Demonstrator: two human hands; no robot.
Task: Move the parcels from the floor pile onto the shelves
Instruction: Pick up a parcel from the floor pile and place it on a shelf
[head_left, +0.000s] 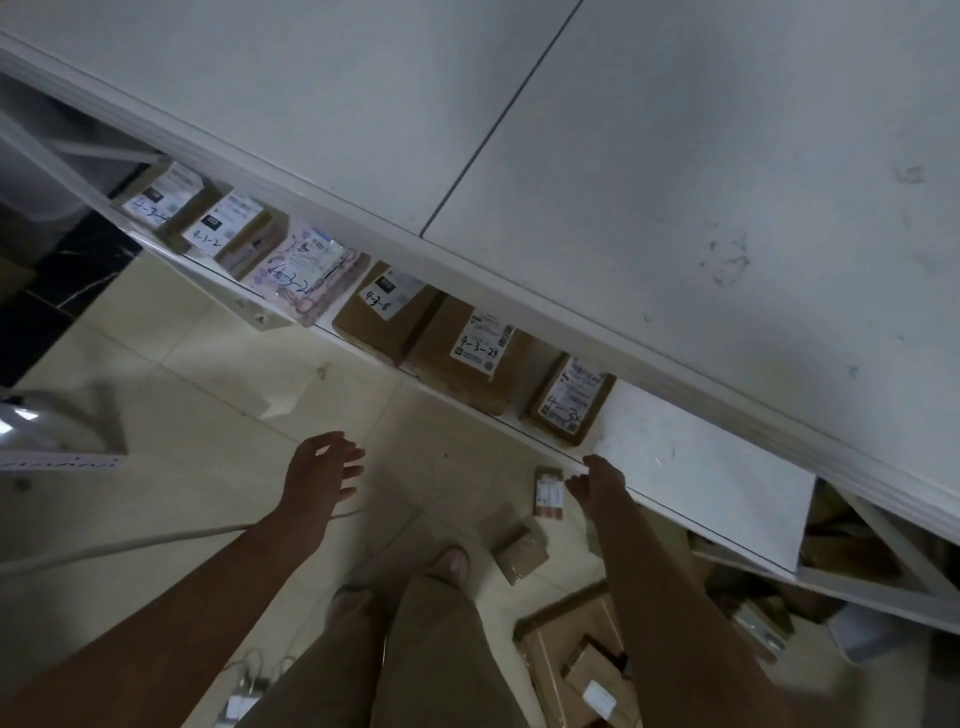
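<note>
Parcel depot (coded pkgs (476, 355) on shelf (701, 478))

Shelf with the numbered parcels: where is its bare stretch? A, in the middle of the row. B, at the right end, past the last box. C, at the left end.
B: the shelf shows bare white board to the right of the last brown box, while parcels fill the rest.

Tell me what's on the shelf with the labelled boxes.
The shelf holds a row of five labelled boxes and one patterned bag; its right part is bare. The upper shelf covers whatever is behind them.
</note>
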